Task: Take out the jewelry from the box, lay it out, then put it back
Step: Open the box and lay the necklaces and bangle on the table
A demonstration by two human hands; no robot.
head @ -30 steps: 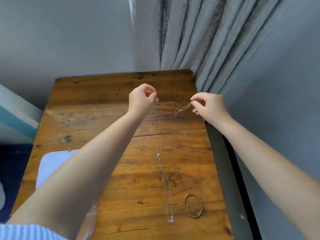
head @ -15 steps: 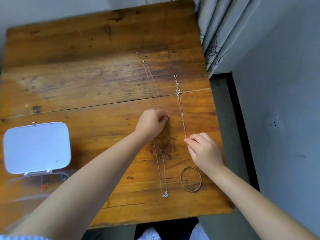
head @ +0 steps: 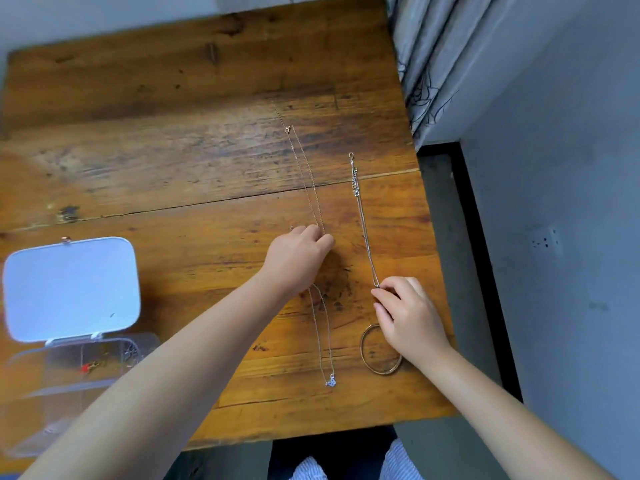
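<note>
Stretched straight along the wooden table (head: 173, 161) is a thin gold necklace (head: 309, 181); my left hand (head: 298, 258) pinches its near end. To the right lies a silver chain (head: 363, 223) with a clasp at its far end, and my right hand (head: 405, 313) pinches its near end. A silver necklace with a small pendant (head: 330, 381) runs out from under my left wrist. A gold bangle (head: 367, 363) sits flat beside my right hand. The jewelry box (head: 69, 289) stands open at the left, white lid folded back, with small items in its clear base.
The table's right edge meets a grey curtain (head: 433, 64) and a grey wall (head: 554, 202), with a dark floor gap between. The front edge is near my lap. The far and left-middle wood is bare.
A second ago both hands were raised above the table holding a fine chain. They have come down to the surface, and two more chains now lie stretched out. The view has tilted downward.
</note>
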